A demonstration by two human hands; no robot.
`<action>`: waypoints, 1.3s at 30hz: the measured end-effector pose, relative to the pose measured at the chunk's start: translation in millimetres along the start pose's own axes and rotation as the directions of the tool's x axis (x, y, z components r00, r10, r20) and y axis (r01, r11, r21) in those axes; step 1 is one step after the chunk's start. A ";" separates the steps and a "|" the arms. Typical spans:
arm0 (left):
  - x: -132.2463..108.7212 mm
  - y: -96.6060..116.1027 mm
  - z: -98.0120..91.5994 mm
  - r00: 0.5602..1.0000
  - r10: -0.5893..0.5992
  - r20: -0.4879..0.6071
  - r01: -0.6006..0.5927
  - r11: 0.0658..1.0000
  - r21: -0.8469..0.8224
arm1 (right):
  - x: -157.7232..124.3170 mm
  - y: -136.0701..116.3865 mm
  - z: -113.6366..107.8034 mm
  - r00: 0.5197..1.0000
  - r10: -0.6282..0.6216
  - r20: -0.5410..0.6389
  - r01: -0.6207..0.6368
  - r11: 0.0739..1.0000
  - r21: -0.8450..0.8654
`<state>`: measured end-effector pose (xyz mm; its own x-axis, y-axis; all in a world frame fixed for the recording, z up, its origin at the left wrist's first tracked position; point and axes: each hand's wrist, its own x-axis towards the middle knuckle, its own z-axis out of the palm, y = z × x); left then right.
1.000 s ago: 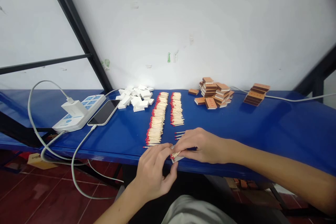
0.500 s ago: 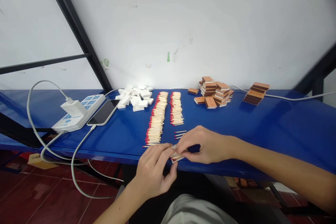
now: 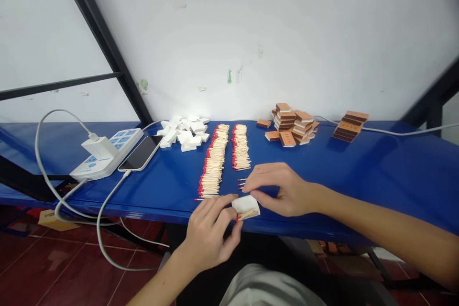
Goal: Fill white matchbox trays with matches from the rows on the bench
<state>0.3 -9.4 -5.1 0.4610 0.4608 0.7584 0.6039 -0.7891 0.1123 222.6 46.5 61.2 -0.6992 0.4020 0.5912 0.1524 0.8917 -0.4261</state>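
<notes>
In the head view, the left hand (image 3: 213, 229) has its grip clamped on a small white tray (image 3: 244, 203), with the fingers at its left end and the thumb below. The tray is at the front edge of the blue tabletop (image 3: 376, 177), its open side tipped toward the camera, with a few matches (image 3: 249, 213) lying along its lower side. The right hand (image 3: 283, 189) is just beyond the tray's right part, thumb and forefinger tips close together; whether they pinch anything, I cannot tell. Its fingers partly cover some loose red-tipped matches (image 3: 241, 183).

Farther back are a long row of matches (image 3: 214, 162) and, to its right, a shorter row (image 3: 241, 148). A heap of white trays (image 3: 184, 132) lies left of the rows. To the right stand piled brown matchboxes (image 3: 296, 124) and, well apart from these, a brown folded card (image 3: 350, 125). At the left, a phone (image 3: 141, 153) lies beside a power strip (image 3: 120, 139) holding a white charger (image 3: 100, 148).
</notes>
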 end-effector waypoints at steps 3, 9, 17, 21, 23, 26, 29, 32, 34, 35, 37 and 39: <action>0.5 0.4 -1.5 1.000 0.016 0.020 -0.016 1.000 0.005 | -0.7 8.8 1.0 1.000 0.026 -0.016 -0.028 0.990 -0.140; 1.5 -0.8 -3.3 0.997 0.054 0.046 -0.056 0.998 0.037 | 0.1 19.7 -2.4 0.947 0.314 0.064 -0.259 0.867 -0.426; 3.4 -0.4 -2.7 0.997 0.058 0.050 -0.062 0.995 0.080 | -0.2 23.8 -6.3 0.915 0.361 0.177 -0.275 0.884 -0.378; 1.8 -1.1 -1.3 0.997 0.046 0.064 -0.049 0.997 0.054 | 0.6 26.9 -6.2 0.912 0.348 0.218 -0.250 0.892 -0.376; 1.1 -1.4 -0.6 0.997 0.037 0.065 -0.039 0.999 0.037 | 0.6 29.5 -7.1 0.902 0.363 0.235 -0.273 0.899 -0.343; 0.4 -1.8 0.6 0.998 0.035 0.058 -0.037 0.999 0.028 | 0.3 31.6 -10.0 0.875 0.401 0.271 -0.320 0.900 -0.297; -0.4 -2.1 1.6 0.998 0.036 0.047 -0.037 0.999 0.021 | -0.3 29.1 -13.5 0.856 0.421 0.300 -0.331 0.892 -0.308; -0.8 -1.8 2.1 0.998 0.036 0.042 -0.037 0.999 0.029 | -1.3 24.5 -14.3 0.847 0.417 0.331 -0.292 0.884 -0.366; -0.9 -1.4 2.1 0.999 0.033 0.039 -0.035 0.999 0.038 | -2.0 22.7 -13.0 0.840 0.419 0.344 -0.264 0.870 -0.417; -1.0 -1.2 2.0 0.999 0.030 0.037 -0.032 0.999 0.042 | -2.3 22.5 -12.1 0.838 0.422 0.347 -0.252 0.862 -0.440; -1.4 -0.9 1.9 0.999 0.025 0.028 -0.027 0.999 0.048 | -2.4 22.9 -10.6 0.839 0.420 0.347 -0.230 0.851 -0.473; -2.5 -1.0 1.7 1.000 0.020 0.017 -0.021 0.998 0.051 | -2.0 23.5 -10.2 0.850 0.404 0.340 -0.214 0.852 -0.478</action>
<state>-0.4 -9.1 -8.2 0.4839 0.4519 0.7494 0.6267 -0.7767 0.0637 234.7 68.7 57.0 -0.7697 0.6308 0.0979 0.6131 0.7732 -0.1621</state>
